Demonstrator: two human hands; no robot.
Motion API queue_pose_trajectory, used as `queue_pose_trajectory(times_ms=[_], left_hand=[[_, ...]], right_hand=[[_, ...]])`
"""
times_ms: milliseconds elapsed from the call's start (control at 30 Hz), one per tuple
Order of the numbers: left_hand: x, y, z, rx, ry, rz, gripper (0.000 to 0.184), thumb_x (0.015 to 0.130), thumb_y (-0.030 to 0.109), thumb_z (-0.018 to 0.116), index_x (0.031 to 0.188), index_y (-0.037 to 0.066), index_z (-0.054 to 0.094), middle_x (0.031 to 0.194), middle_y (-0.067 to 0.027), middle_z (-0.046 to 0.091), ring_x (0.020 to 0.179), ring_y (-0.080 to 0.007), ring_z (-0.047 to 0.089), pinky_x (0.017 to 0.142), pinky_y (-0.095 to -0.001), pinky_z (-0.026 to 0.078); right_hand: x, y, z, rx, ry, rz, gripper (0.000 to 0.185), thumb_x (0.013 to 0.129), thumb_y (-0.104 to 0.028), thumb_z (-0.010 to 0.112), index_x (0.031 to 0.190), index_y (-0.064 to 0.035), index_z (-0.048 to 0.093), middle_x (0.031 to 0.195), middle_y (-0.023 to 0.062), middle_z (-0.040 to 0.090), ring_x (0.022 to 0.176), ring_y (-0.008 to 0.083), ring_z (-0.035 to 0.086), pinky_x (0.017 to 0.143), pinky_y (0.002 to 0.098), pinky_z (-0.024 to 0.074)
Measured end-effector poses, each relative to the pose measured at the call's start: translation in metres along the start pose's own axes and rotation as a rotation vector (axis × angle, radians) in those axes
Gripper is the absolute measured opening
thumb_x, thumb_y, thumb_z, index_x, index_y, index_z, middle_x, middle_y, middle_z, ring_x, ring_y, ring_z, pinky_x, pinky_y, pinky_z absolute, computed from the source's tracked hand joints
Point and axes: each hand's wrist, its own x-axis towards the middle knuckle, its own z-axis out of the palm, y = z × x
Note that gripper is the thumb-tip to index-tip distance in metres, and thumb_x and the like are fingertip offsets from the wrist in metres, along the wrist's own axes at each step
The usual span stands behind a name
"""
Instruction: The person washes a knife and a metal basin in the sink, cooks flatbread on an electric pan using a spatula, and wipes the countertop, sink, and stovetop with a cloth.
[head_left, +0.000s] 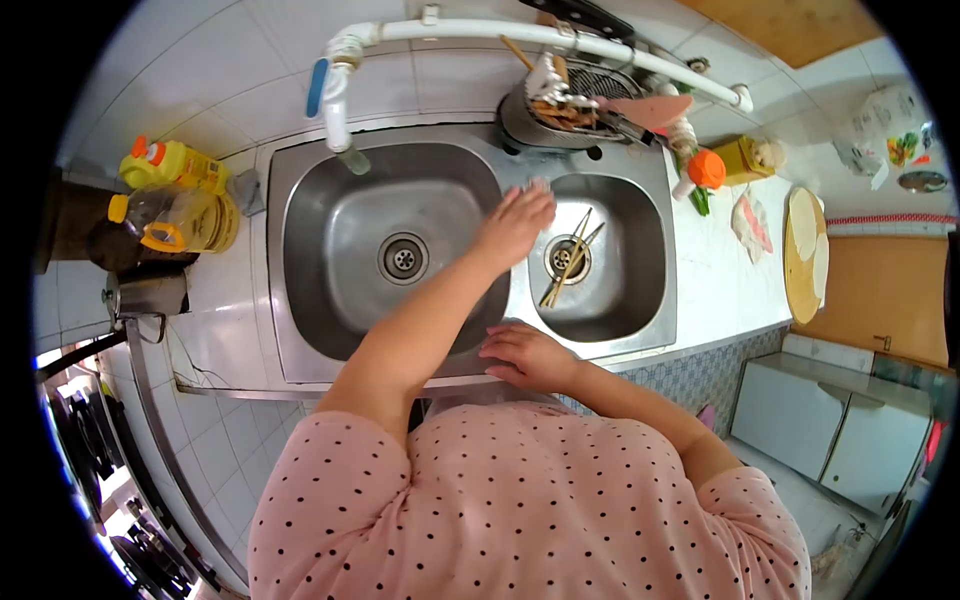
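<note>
My left hand (515,225) reaches across the steel double sink (478,160), palm down at the back of the divider between the two basins. Its fingers are close together, and something small and pale shows at their tips; I cannot make out what it is. My right hand (530,357) rests on the sink's front rim with its fingers loosely apart and nothing in them. In the smaller right basin (625,275), several chopsticks (570,262) lie across the drain. The large left basin (345,215) has a strainer drain (403,259) in its floor.
A white tap (337,105) with a blue handle hangs over the left basin. Behind the sink stands a utensil holder (545,125). Oil bottles (205,215) and a metal pot (150,293) are at the left; a cloth (752,225) and round board (803,270) lie right.
</note>
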Motion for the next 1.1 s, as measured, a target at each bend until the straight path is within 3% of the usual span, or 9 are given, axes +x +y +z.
queue_pose_trajectory(times_ms=[167,333,433,600,733,867,933,1033,1100], left_hand=[[0.061,-0.007,0.012,0.211,-0.200,0.007,0.048,0.100,0.027,0.024,0.146,0.016,0.028,0.154,0.0019,0.025,0.143,-0.0147,0.017,0.118,-0.0378,0.013],[0.040,0.006,-0.013,0.050,-0.065,-0.085,0.038,0.098,0.024,0.036,0.131,0.015,0.051,0.147,-0.0017,0.038,0.141,-0.0226,0.026,0.116,-0.0429,0.019],[-0.014,0.019,-0.011,0.087,-0.089,-0.023,0.030,0.095,0.021,0.045,0.120,0.012,0.058,0.140,-0.0049,0.045,0.138,-0.0288,0.030,0.113,-0.0477,0.023],[-0.092,0.104,-0.010,-0.036,-0.106,-0.182,0.030,0.093,0.018,0.049,0.121,0.012,0.058,0.138,-0.0075,0.046,0.136,-0.0325,0.032,0.112,-0.0505,0.025],[-0.121,0.161,-0.007,0.003,-0.105,-0.235,0.039,0.092,0.014,0.048,0.130,0.012,0.053,0.141,-0.0106,0.044,0.134,-0.0339,0.036,0.110,-0.0505,0.026],[-0.117,0.212,0.019,0.094,-0.194,-0.094,0.049,0.088,0.011,0.048,0.137,0.009,0.045,0.144,-0.0131,0.041,0.134,-0.0325,0.038,0.109,-0.0510,0.028],[-0.098,0.231,0.038,0.029,-0.121,0.089,0.049,0.089,0.012,0.047,0.138,0.011,0.044,0.146,-0.0086,0.040,0.134,-0.0302,0.038,0.111,-0.0507,0.027],[-0.040,0.260,0.076,-0.105,-0.286,0.170,0.044,0.092,0.017,0.038,0.134,0.013,0.049,0.146,-0.0049,0.039,0.139,-0.0239,0.030,0.115,-0.0432,0.021],[-0.021,0.269,0.094,-0.149,-0.192,0.240,0.041,0.090,0.016,0.042,0.130,0.015,0.053,0.145,-0.0022,0.040,0.138,-0.0206,0.031,0.115,-0.0406,0.022]], right_hand=[[-0.032,-0.004,-0.015,-0.014,0.089,-0.006,0.027,0.083,-0.023,0.066,0.103,-0.0054,0.065,0.105,0.0098,0.065,0.108,0.0289,0.057,0.092,0.0388,0.0466],[-0.082,-0.002,-0.037,-0.015,0.189,0.085,0.023,0.086,-0.025,0.063,0.099,-0.0066,0.066,0.103,0.0096,0.065,0.103,0.0279,0.058,0.090,0.0379,0.0463],[-0.124,0.002,-0.055,0.065,0.296,0.195,0.021,0.086,-0.021,0.063,0.099,-0.0050,0.066,0.102,0.0118,0.065,0.098,0.0309,0.060,0.086,0.0395,0.0481],[-0.195,0.027,-0.072,0.064,0.489,0.383,0.019,0.089,-0.019,0.061,0.100,-0.0039,0.066,0.103,0.0145,0.065,0.092,0.0313,0.062,0.080,0.0373,0.0520],[-0.234,0.053,-0.092,0.236,0.604,0.570,0.023,0.093,-0.021,0.056,0.100,-0.0007,0.065,0.096,0.0137,0.065,0.083,0.0220,0.063,0.073,0.0339,0.0514],[-0.252,0.076,-0.106,0.308,0.752,0.646,0.024,0.095,-0.020,0.054,0.100,0.0002,0.065,0.088,0.0102,0.065,0.078,0.0164,0.059,0.072,0.0289,0.0480],[-0.257,0.081,-0.113,0.325,0.778,0.674,0.024,0.095,-0.020,0.054,0.101,0.0005,0.065,0.089,0.0098,0.066,0.080,0.0161,0.059,0.074,0.0283,0.0479],[-0.254,0.088,-0.118,0.308,0.820,0.629,0.025,0.096,-0.020,0.053,0.101,0.0012,0.065,0.091,0.0098,0.067,0.084,0.0161,0.060,0.077,0.0280,0.0477],[-0.252,0.091,-0.116,0.290,0.851,0.576,0.025,0.096,-0.020,0.053,0.101,0.0014,0.065,0.093,0.0100,0.067,0.087,0.0163,0.061,0.080,0.0278,0.0473]])
